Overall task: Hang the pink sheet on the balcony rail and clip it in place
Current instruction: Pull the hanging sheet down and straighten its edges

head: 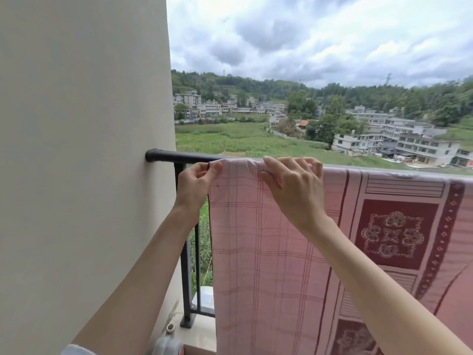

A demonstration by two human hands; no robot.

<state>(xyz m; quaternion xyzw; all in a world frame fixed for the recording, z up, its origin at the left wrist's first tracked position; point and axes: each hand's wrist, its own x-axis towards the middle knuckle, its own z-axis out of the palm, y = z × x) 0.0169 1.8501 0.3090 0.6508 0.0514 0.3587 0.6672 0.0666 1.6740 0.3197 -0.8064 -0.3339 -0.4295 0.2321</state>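
The pink sheet point(268, 252), checked on this side with dark red flower panels to the right, hangs over the black balcony rail point(179, 157). My left hand point(197, 183) pinches the sheet's left top corner just under the rail, with a small dark thing at the fingertips that I cannot make out. My right hand point(291, 183) lies on top of the rail and grips the sheet's bunched top fold. No clip shows clearly.
A cream wall point(84, 149) stands hard on the left, where the rail is fixed. Black vertical bars point(186, 275) run down to a concrete ledge. A white plastic bottle point(167, 342) stands on the floor below. Beyond lie fields and buildings.
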